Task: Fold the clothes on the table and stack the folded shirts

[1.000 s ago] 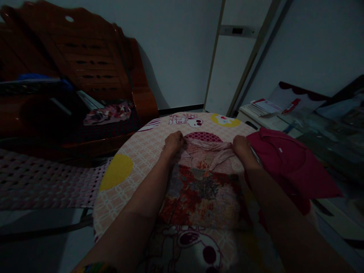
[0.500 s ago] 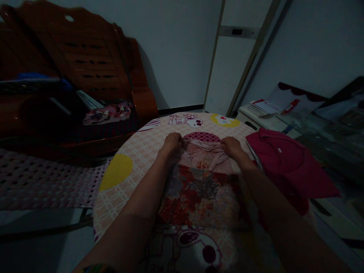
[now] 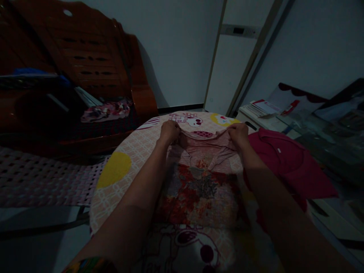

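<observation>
– So, from the left: what is logged?

– Wooden bench (image 3: 93,68) at far left, floral cloth (image 3: 108,110) on its seat. Nearer, a woven seat (image 3: 51,182). Then the round table (image 3: 113,170), under a patterned cover.

– State of the left hand (image 3: 170,132)?

– Closed, gripping the left end of the top's far edge.

– And the top (image 3: 193,193) itself?

– Mid-table, between the forearms. Near part laid out, printed red and grey; far part pale pink, with angled folds. Far edge sags between the grips. Lift off the table: slight, by my reading.

– Right hand (image 3: 239,135)?

– Fingers pinched on the right end of that edge. Pink garment (image 3: 290,163) to its right, at the table's side; papers (image 3: 265,107) beyond, far right.

– Step in hand?

– Judged: spreading and handling the far edge with both hands.

– What does the next move call for?

– Judged: matched height and even pull at both ends, near part left flat. Uneven pull could skew the folds; thin, soft fabric likely creases easily.
</observation>
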A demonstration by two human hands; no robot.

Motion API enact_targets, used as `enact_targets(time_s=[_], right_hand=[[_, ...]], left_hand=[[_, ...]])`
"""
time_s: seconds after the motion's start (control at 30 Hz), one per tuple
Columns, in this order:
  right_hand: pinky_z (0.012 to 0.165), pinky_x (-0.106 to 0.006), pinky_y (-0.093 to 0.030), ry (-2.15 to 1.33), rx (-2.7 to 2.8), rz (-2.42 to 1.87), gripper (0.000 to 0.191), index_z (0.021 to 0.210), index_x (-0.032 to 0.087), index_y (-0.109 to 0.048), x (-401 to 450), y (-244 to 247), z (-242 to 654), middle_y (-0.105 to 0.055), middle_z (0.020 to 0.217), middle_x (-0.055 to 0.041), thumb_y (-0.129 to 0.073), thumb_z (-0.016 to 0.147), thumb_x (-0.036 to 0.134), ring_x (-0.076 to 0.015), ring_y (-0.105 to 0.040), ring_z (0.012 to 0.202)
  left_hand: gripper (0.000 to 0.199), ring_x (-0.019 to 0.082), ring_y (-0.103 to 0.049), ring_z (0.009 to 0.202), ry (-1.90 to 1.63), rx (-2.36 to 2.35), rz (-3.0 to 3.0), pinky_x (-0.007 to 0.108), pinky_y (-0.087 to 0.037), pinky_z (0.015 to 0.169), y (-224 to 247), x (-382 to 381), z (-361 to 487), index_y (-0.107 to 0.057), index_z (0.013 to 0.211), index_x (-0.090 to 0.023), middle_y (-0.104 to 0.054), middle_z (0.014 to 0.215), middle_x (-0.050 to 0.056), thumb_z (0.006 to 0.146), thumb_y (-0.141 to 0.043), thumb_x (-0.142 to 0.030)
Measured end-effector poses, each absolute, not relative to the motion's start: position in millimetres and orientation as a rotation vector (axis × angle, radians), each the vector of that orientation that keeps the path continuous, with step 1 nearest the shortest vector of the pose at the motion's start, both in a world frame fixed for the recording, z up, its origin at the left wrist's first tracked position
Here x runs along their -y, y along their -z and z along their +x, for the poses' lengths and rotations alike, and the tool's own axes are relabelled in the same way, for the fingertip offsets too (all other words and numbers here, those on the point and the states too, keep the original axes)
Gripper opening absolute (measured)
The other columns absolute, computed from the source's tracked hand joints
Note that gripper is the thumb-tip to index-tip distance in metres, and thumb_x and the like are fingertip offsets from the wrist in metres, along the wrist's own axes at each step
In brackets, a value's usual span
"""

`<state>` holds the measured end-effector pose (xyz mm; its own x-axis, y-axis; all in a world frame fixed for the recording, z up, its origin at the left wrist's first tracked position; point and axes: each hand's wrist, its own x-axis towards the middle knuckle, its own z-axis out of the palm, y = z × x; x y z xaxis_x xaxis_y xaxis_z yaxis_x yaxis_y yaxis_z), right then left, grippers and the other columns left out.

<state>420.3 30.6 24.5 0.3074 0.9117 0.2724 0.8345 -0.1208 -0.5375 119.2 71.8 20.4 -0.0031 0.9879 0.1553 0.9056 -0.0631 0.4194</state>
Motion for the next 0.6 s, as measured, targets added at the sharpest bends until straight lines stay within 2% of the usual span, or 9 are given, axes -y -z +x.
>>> enact_targets(time_s=[0.07,0.13,0.23,0.33,0.4,0.47,0.6], right_hand=[[0.064,-0.030,-0.057,-0.353,1.369,-1.935,0.028,0.096,0.011,-0.076,-43.2,-24.8,418.9,-0.074,0.071,-0.0090,-0.053,0.080,0.011,-0.0202,-0.071,0.062],[0.062,-0.030,-0.058,-0.448,1.288,-1.909,0.029,0.097,0.010,-0.075,-54.2,-21.8,416.5,-0.074,0.072,-0.0089,-0.052,0.080,0.009,-0.0189,-0.070,0.060],[0.081,-0.033,-0.058,-0.299,1.399,-1.944,0.035,0.102,0.011,-0.075,-62.9,-16.1,414.3,-0.077,0.092,-0.0115,-0.052,0.077,0.005,-0.0213,-0.074,0.084],[0.099,-0.031,-0.050,-0.108,1.635,-2.014,0.037,0.102,0.013,-0.078,-59.8,-11.9,414.7,-0.077,0.109,-0.0103,-0.052,0.077,0.005,-0.0224,-0.070,0.108],[0.099,-0.030,-0.049,-0.083,1.788,-2.088,0.032,0.099,0.013,-0.079,-52.6,-9.1,414.3,-0.078,0.107,-0.0106,-0.052,0.083,0.010,-0.0231,-0.069,0.108],[0.095,-0.029,-0.050,-0.072,1.937,-2.165,0.028,0.098,0.013,-0.080,-44.0,-5.0,411.7,-0.077,0.106,-0.0126,-0.054,0.086,0.015,-0.0245,-0.070,0.106],[0.094,-0.032,-0.050,0.028,2.100,-2.313,0.031,0.113,0.009,-0.074,-30.7,6.0,402.4,-0.072,0.120,-0.0199,-0.059,0.087,0.016,-0.0289,-0.066,0.115]], left_hand=[[0.031,0.028,-0.068,0.100,-0.618,-2.006,2.107,0.034,-0.050,0.091,-22.6,-83.5,125.6,-0.079,0.099,-0.015,-0.077,0.098,0.012,0.081,-0.054,-0.016],[0.032,0.029,-0.066,0.105,-0.608,-2.022,2.150,0.036,-0.049,0.094,-20.6,-94.2,132.3,-0.078,0.102,-0.013,-0.075,0.106,0.014,0.084,-0.052,-0.016],[0.036,0.029,-0.064,0.114,-0.570,-1.969,2.198,0.036,-0.047,0.099,-10.4,-104.0,138.1,-0.073,0.113,-0.011,-0.072,0.118,0.016,0.085,-0.052,-0.017],[0.048,0.026,-0.058,0.126,-0.592,-1.848,2.256,0.034,-0.043,0.107,5.0,-105.6,134.2,-0.062,0.133,-0.013,-0.065,0.134,0.013,0.086,-0.057,-0.020],[0.053,0.025,-0.055,0.130,-0.634,-1.811,2.287,0.034,-0.042,0.110,15.6,-104.2,127.4,-0.058,0.139,-0.016,-0.062,0.140,0.012,0.087,-0.057,-0.021],[0.052,0.027,-0.057,0.128,-0.643,-1.819,2.291,0.036,-0.043,0.109,24.7,-102.5,120.1,-0.059,0.137,-0.015,-0.064,0.138,0.013,0.086,-0.057,-0.021],[0.040,0.030,-0.063,0.117,-0.531,-1.944,2.217,0.037,-0.048,0.100,35.6,-100.6,110.4,-0.068,0.122,-0.014,-0.070,0.123,0.015,0.085,-0.057,-0.025]])
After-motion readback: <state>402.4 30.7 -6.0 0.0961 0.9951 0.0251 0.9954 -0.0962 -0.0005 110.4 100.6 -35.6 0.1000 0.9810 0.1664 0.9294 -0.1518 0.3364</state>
